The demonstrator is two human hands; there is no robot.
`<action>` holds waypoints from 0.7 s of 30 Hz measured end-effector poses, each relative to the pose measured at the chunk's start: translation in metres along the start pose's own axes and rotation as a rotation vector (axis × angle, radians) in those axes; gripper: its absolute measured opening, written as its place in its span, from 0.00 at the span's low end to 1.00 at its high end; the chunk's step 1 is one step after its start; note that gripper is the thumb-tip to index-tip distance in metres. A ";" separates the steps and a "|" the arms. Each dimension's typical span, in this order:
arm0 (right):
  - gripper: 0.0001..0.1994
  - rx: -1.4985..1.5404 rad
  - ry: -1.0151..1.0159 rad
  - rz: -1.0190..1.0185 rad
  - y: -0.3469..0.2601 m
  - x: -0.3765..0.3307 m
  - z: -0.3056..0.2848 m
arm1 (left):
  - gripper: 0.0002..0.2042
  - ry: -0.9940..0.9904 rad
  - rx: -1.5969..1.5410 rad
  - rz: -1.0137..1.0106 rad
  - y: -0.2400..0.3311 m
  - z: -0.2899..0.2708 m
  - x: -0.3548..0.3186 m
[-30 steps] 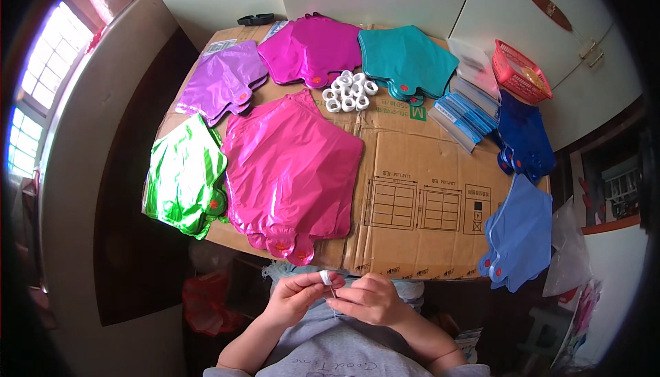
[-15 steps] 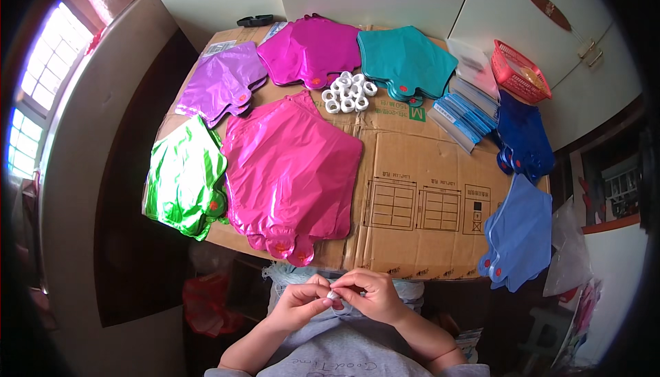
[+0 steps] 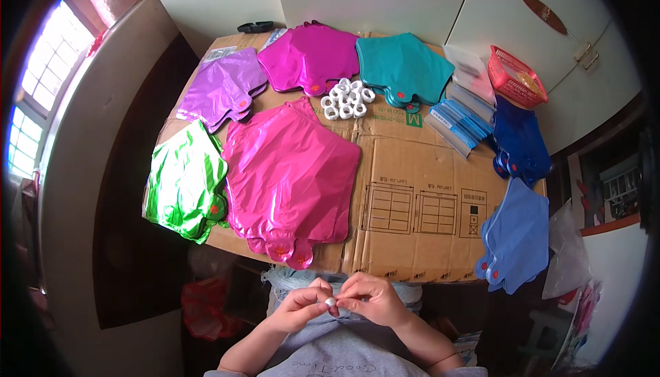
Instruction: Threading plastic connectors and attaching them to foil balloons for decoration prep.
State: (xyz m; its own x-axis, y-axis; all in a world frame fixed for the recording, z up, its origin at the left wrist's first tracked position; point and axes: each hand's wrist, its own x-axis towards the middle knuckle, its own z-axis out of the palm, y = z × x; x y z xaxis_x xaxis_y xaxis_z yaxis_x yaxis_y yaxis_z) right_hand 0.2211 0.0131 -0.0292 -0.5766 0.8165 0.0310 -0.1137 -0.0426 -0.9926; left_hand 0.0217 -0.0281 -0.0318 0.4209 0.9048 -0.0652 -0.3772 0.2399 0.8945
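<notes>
Just past the table's near edge, over my lap, my two hands meet at the fingertips. Pinched between them is a small white piece (image 3: 331,302), with something dark reddish just below it; its exact kind is too small to make out. My left hand (image 3: 301,307) grips it from the left with bent fingers. From the right, my right hand (image 3: 373,300) closes thumb and forefinger on it. Nearest on the table lies a stack of flat pink foil sheets (image 3: 292,177), its rounded tabs with red spots toward me. Farther back sits a pile of small white rolls (image 3: 346,100).
Cardboard (image 3: 412,164) covers the table. Around it lie flat foil stacks: green (image 3: 182,181), lilac (image 3: 221,87), magenta (image 3: 309,57), teal (image 3: 403,67), dark blue (image 3: 520,136) and light blue (image 3: 517,236). Blue-and-grey packets (image 3: 457,126) and a red basket (image 3: 515,81) stand at the right.
The fingers have shifted slightly around the white piece, and its white end shows more plainly now. The table appears slightly lower in the picture; the stacks keep their arrangement.
</notes>
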 end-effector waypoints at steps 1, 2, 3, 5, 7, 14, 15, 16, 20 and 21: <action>0.06 0.160 0.012 0.026 0.003 0.000 0.001 | 0.06 -0.023 0.034 0.015 0.002 0.000 0.001; 0.05 0.320 0.022 0.052 0.006 0.000 0.005 | 0.06 -0.046 0.069 0.031 0.004 0.001 0.002; 0.05 0.475 0.027 0.078 0.007 0.000 0.007 | 0.06 -0.066 0.101 0.053 0.006 0.002 0.004; 0.07 0.335 0.080 0.050 -0.001 0.001 0.009 | 0.05 -0.095 0.115 0.066 0.013 0.002 0.008; 0.07 -0.097 0.101 -0.160 -0.019 0.005 0.008 | 0.05 -0.091 0.158 0.084 0.016 0.001 0.008; 0.11 -0.376 0.028 -0.385 -0.052 0.016 -0.004 | 0.08 -0.174 0.435 0.133 0.046 -0.002 0.024; 0.11 -0.375 0.061 -0.337 -0.053 0.013 -0.010 | 0.08 -0.186 0.462 0.147 0.046 0.000 0.034; 0.10 -0.368 0.070 -0.302 -0.054 0.013 -0.011 | 0.09 -0.187 0.494 0.215 0.044 -0.001 0.037; 0.06 -0.230 0.126 -0.179 -0.079 0.014 -0.009 | 0.09 -0.334 0.478 0.057 0.061 0.004 0.051; 0.06 -0.182 0.143 -0.165 -0.078 0.015 -0.006 | 0.09 -0.336 0.529 0.008 0.061 0.002 0.049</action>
State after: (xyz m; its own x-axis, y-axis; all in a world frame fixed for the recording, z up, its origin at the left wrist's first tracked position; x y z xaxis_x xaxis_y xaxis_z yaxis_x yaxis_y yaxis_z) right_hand 0.2262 0.0316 0.0482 -0.4406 0.8774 0.1899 -0.0418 0.1912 -0.9807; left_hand 0.0212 0.0303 0.0211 0.6883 0.7253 0.0082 0.0415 -0.0507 0.9979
